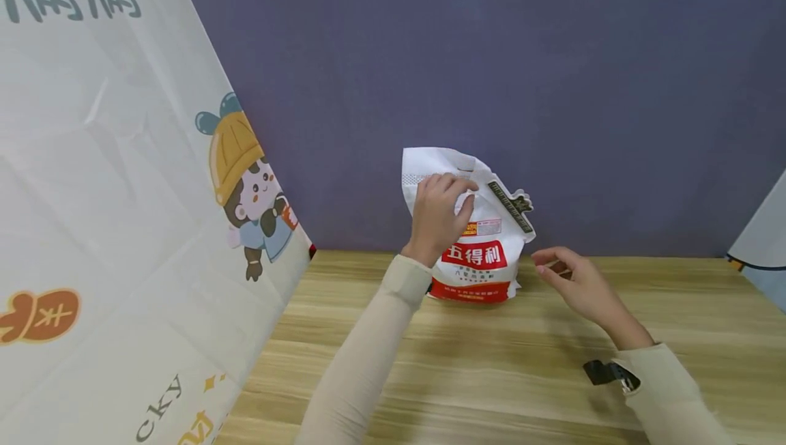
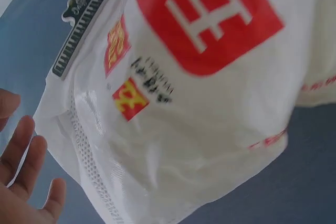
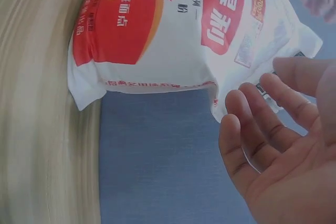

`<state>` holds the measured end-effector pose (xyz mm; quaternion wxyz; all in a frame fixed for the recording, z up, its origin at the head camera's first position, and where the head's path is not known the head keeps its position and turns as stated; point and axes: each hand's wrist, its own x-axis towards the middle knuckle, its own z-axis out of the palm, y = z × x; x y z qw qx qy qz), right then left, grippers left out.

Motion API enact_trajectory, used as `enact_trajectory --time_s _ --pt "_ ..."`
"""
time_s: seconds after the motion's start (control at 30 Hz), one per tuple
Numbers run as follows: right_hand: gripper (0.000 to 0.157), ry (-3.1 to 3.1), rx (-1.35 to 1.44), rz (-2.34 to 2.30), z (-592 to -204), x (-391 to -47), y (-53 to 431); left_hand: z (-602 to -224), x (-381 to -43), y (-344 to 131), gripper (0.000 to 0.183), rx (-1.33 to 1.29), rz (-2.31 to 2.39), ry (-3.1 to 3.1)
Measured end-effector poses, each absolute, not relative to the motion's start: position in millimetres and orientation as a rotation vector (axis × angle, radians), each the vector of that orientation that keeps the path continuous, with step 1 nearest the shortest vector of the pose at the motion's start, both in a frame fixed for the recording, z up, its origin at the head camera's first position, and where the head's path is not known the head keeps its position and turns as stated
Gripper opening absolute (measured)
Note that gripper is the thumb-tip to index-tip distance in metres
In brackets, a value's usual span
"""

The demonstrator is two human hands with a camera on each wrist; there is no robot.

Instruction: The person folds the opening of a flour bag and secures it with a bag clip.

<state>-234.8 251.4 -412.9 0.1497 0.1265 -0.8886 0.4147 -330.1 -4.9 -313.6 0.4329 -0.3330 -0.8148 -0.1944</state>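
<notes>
A white and red bag of flour (image 1: pixel 475 271) stands upright on the wooden table, its top folded over at the right. Across that slanting fold sits a dark, toothed sealing clip (image 1: pixel 512 207) with a decorative handle, also plain in the left wrist view (image 2: pixel 84 19). My left hand (image 1: pixel 437 216) is in front of the bag's upper left, fingers loosely bent and holding nothing. To the right of the bag, my right hand (image 1: pixel 580 288) hovers with relaxed fingers and nothing in them. In the right wrist view its fingers (image 3: pixel 268 124) partly cover the clip.
Behind the bag rises a blue-grey partition (image 1: pixel 368 90). A white printed sheet (image 1: pixel 123 158) with cartoon figures slopes along the left side. The wood-grain table (image 1: pixel 479 377) spreads out in front, and a white panel with a dark cord (image 1: pixel 761 267) is at the far right.
</notes>
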Motion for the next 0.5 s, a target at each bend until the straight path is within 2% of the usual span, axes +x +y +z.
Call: enact_trajectory --time_s 0.5 --pt "0.013 -2.421 0.319 1.215 -419.1 -230.6 237.6 -382.4 -296.1 -25.6 0.007 -0.79 -0.859 -2.034"
